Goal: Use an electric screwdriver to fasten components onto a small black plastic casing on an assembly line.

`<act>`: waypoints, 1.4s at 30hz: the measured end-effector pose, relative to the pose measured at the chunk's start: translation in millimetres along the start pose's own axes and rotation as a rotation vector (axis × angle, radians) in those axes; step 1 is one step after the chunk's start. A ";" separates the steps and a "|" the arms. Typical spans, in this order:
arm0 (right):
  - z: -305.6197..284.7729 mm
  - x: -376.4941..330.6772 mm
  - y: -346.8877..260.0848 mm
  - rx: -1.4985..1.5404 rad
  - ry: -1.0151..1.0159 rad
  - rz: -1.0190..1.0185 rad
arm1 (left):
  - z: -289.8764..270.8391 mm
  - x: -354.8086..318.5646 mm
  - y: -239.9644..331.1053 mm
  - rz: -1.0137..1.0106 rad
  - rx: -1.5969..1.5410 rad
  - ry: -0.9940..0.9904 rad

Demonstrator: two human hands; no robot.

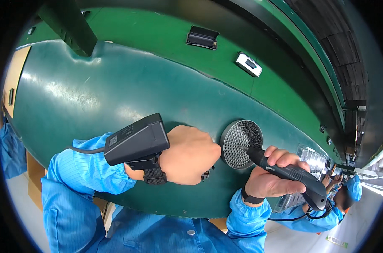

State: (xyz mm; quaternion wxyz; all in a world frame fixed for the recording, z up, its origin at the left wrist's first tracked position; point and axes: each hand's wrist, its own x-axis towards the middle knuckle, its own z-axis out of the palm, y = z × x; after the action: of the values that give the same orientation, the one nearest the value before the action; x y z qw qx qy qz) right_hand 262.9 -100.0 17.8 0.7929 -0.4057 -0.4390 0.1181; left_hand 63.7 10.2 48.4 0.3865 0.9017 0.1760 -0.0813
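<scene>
My right hand (271,181) is wrapped round a black electric screwdriver (299,177), its cord trailing down behind. The bit reaches over a round grey tray (231,162) with a grid of small holes. Small dark screws (251,131) are heaped on the tray's far right side. My left hand (191,154) is closed, knuckles up, just left of the tray. A bit of a small dark part (206,173) shows below that hand; most of it is hidden. A black box (136,139) with a cable is strapped to my left wrist.
On the green conveyor belt (157,29) beyond the table (115,84) lie an open black case (202,38) and a white-and-black device (248,64). Clear plastic trays (311,158) stand at the right. A co-worker in blue (330,219) sits beyond them. A green post (69,29) rises at far left.
</scene>
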 end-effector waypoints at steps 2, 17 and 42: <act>4.7 3.4 -3.9 -0.011 -0.002 -0.007 | -3.1 0.6 3.4 0.015 0.005 -0.002; 22.3 6.8 5.3 0.009 0.019 0.074 | 7.4 1.2 -34.6 0.262 0.037 0.056; 6.8 -1.7 -3.9 0.134 -0.077 0.001 | 23.0 4.7 -26.9 0.179 0.050 0.043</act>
State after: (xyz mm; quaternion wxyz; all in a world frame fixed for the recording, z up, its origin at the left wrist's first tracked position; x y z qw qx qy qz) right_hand 255.9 -99.8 21.6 0.8008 -0.3472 -0.4600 0.1632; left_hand 57.6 11.9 13.3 0.3658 0.9247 0.1010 -0.0314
